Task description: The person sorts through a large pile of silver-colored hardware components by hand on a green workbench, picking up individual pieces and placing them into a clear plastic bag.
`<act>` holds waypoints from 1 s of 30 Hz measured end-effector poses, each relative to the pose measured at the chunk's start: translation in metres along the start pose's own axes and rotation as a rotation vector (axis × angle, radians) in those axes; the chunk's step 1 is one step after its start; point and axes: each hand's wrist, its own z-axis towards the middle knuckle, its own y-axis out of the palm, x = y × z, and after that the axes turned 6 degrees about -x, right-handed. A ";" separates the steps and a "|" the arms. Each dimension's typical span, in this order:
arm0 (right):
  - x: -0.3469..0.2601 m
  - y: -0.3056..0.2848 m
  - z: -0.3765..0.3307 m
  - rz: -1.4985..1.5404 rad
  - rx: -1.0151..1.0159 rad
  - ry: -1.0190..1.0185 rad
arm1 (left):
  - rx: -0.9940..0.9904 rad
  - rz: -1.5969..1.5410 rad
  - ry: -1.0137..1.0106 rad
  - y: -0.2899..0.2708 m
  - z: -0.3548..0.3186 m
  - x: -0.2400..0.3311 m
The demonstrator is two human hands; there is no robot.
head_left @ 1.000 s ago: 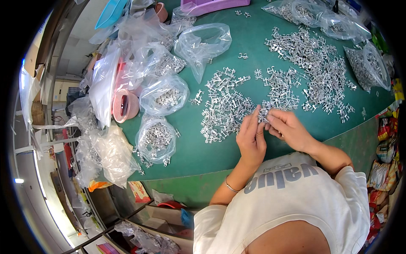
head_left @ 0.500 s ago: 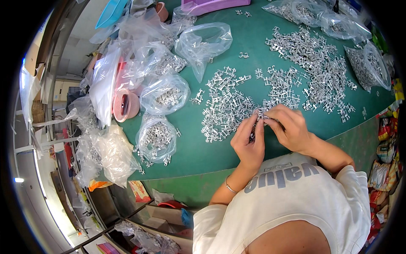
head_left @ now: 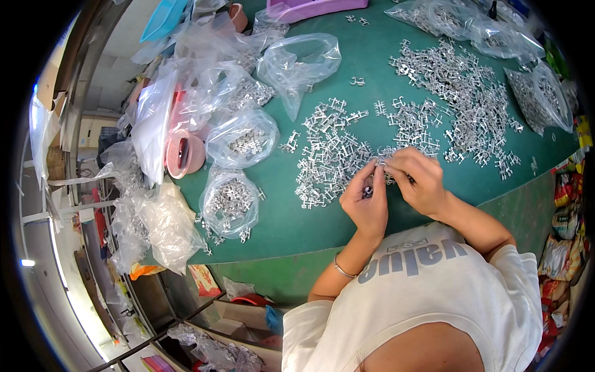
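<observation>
My left hand (head_left: pixel 365 201) and my right hand (head_left: pixel 416 181) meet at the near edge of the piles, fingertips together. Both pinch a small silvery metal clip (head_left: pixel 381 163), mostly covered by the fingers. More small metal pieces show inside the curl of my left palm, partly hidden. Just beyond the hands lies a loose pile of similar clips (head_left: pixel 331 155), and a smaller pile (head_left: pixel 416 127) sits straight ahead. A larger heap of silvery pieces (head_left: pixel 465 93) spreads to the right.
Clear plastic bags holding metal pieces, one (head_left: pixel 229 204) near and one (head_left: pixel 242 139) behind it, stand at the left of the green table (head_left: pixel 279 229). A pink cup (head_left: pixel 193 155) is beside them. A filled bag (head_left: pixel 540 99) lies far right; a purple basket (head_left: pixel 316 8) stands at the back.
My hands have shifted slightly and my right fingers have curled in closer around the clip. The piles and bags look unchanged.
</observation>
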 end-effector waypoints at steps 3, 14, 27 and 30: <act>0.002 -0.003 0.000 -0.008 -0.061 -0.002 | -0.003 -0.252 -0.248 0.004 -0.001 -0.001; -0.004 -0.002 -0.005 0.495 -0.072 0.546 | -0.001 -0.006 0.062 -0.001 0.008 -0.006; 0.002 -0.019 0.005 0.611 -0.437 0.679 | -0.134 0.098 0.142 -0.005 0.007 0.006; -0.001 -0.023 0.009 0.879 -0.465 0.882 | -0.117 0.139 0.253 -0.005 0.005 0.003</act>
